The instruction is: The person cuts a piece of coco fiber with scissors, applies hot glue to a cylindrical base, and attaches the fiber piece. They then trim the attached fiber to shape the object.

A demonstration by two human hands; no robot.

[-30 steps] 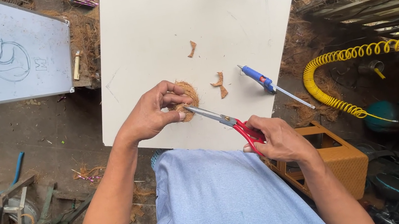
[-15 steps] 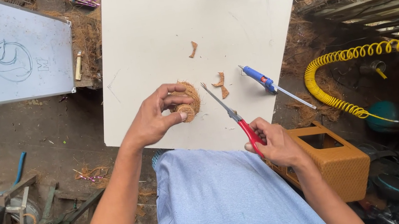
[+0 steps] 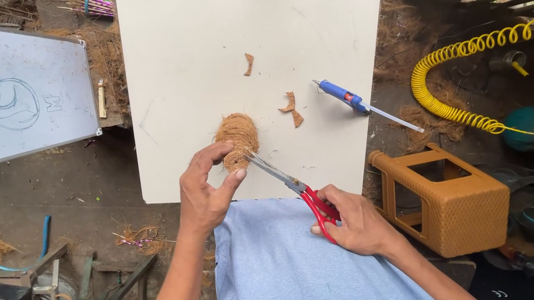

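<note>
Coir-fibre ball (image 3: 237, 137), light, soft, shedding, near edge of white board (image 3: 193, 54): my left hand (image 3: 205, 193) pinches its near side, my right hand (image 3: 355, 222) closed around red-handled scissors (image 3: 291, 186) touching it.

Brown fibre ball (image 3: 237, 137), red-handled scissors (image 3: 295, 187)

Left hand (image 3: 205, 193) pinches the lower edge of a brown fibre ball (image 3: 237, 137) lying on the white board (image 3: 193, 54). Right hand (image 3: 359, 225) grips red-handled scissors (image 3: 295, 188), blade tips touching the ball's lower right side. Blue glue gun (image 3: 345, 97) and three brown scraps (image 3: 290, 106) lie on the board, right of the ball.
</note>
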